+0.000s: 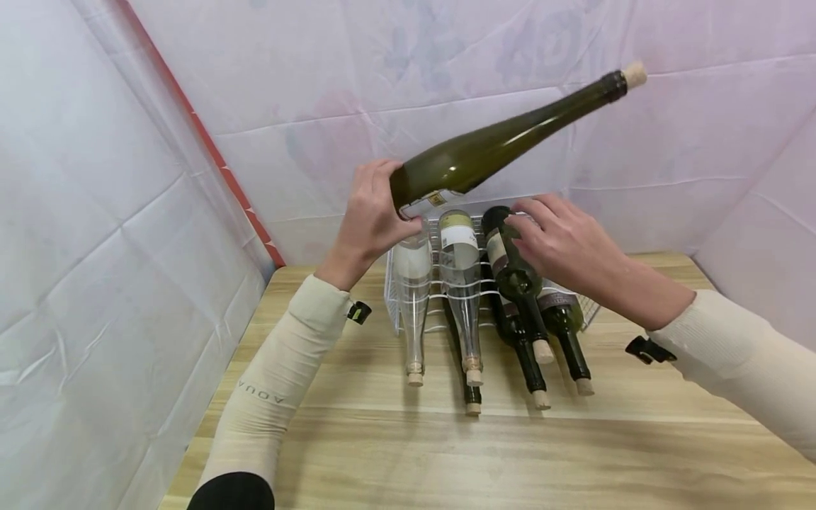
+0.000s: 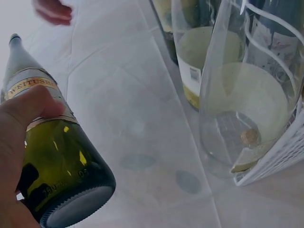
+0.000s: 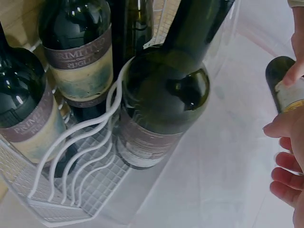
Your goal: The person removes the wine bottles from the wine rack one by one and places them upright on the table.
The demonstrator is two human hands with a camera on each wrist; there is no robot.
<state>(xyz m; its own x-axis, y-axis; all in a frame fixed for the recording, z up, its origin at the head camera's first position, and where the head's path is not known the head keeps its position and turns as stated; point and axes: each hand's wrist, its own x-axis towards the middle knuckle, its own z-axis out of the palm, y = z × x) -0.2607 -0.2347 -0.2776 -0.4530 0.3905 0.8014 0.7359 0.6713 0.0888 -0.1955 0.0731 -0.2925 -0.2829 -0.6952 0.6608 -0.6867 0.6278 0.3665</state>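
A green wine bottle (image 1: 484, 152) with a cork in its neck is held up above the rack. My left hand (image 1: 372, 212) grips it around its base end, thumb across the label, and the neck slants up to the right. My right hand (image 1: 567, 244) hovers by the base of a dark corked bottle (image 1: 519, 280) on the rack's upper level. In the right wrist view, that hand's fingers (image 3: 285, 175) are loosely bent and hold nothing. Two clear corked bottles (image 1: 462, 283) lie left of the dark one, necks toward me.
The white wire rack (image 3: 97, 183) has wavy bars and mesh sides. Below the upper bottles lie several dark ones, among them a labelled bottle (image 3: 80, 66). A wooden table (image 1: 382, 453) carries the rack, and a white sheet (image 1: 287, 85) hangs close behind.
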